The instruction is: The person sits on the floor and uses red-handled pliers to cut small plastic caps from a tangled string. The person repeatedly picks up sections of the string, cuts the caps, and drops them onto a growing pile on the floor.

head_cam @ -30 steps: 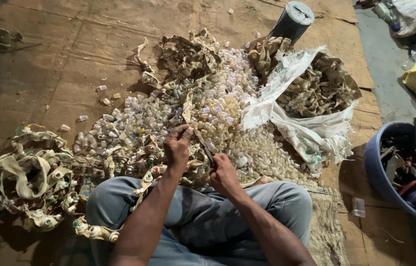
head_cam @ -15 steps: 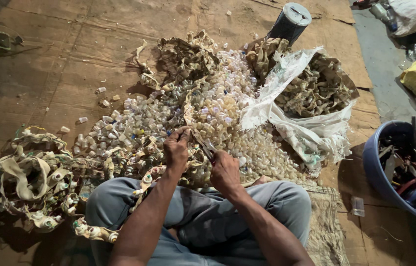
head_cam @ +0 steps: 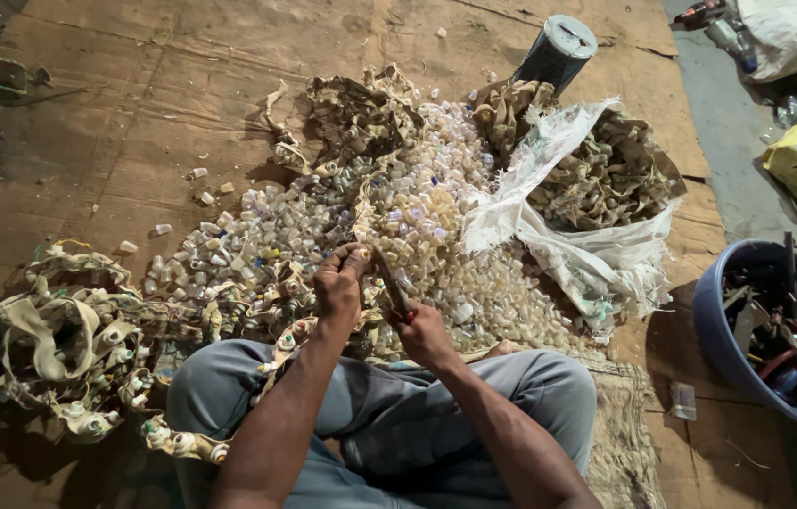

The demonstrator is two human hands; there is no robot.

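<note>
Right hand (head_cam: 420, 332) clamps a red-handled cutter (head_cam: 393, 286), long axis toward 11 o'clock. Left hand (head_cam: 340, 283) pinches a strap piece (head_cam: 366, 253) at its tip, just above the pile of caps (head_cam: 398, 217).

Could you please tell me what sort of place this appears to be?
Probably an informal scrap-sorting spot on a floor: a heap of small plastic caps, a torn sack of scraps, and a blue tub holding tools.
</note>
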